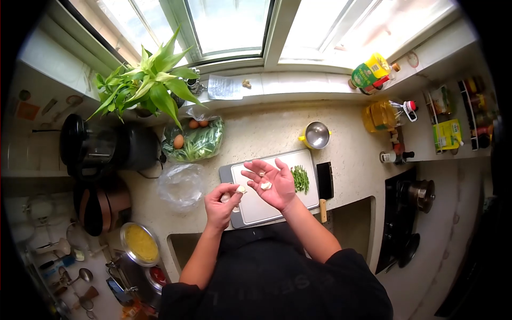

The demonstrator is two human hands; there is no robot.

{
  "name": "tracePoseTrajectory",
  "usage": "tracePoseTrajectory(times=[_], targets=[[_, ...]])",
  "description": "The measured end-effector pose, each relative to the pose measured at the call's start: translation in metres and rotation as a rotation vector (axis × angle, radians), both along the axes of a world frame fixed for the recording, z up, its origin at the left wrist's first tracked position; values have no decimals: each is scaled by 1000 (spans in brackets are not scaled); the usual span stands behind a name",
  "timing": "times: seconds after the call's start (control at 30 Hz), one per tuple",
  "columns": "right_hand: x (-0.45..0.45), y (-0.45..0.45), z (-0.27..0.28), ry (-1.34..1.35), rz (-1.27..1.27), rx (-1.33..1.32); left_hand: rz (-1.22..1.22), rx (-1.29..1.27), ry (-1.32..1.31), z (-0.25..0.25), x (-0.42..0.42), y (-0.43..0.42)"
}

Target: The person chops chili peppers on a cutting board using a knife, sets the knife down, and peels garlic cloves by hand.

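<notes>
My left hand is closed, with a pale garlic clove pinched at its fingertips. Another whitish piece shows between its fingers. Palm up, my right hand has its fingers spread and carries garlic cloves in the palm. Both hands are above a white cutting board with a grey edge. Chopped green pieces lie on the board, right of my right hand. A cleaver with a wooden handle lies along the board's right side.
A steel cup stands behind the board. To the left are a bag of greens with eggs, a crumpled plastic bag and a bowl of yellow food. A sink and a stove are at right.
</notes>
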State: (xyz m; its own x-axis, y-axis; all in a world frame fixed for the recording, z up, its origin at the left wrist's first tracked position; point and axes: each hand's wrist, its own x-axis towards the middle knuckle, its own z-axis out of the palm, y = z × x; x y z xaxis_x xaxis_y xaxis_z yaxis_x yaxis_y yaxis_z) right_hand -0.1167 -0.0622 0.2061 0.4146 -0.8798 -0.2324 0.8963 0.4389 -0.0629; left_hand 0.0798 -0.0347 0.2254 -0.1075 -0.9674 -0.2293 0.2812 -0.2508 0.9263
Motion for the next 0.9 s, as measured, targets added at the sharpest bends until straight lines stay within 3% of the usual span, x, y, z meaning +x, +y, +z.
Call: tracePoseTrajectory(times=[0.37,0.63,0.9], targets=[[-16,-40,12,-22,-5,-6,34,142,133,-12,-28,-16],[0,-43,5,34,23,-19,36,-140,-250,-25,-51,-21],[31,-35,-4,337,67,-92,63,-274,-453,-15,-40,-11]])
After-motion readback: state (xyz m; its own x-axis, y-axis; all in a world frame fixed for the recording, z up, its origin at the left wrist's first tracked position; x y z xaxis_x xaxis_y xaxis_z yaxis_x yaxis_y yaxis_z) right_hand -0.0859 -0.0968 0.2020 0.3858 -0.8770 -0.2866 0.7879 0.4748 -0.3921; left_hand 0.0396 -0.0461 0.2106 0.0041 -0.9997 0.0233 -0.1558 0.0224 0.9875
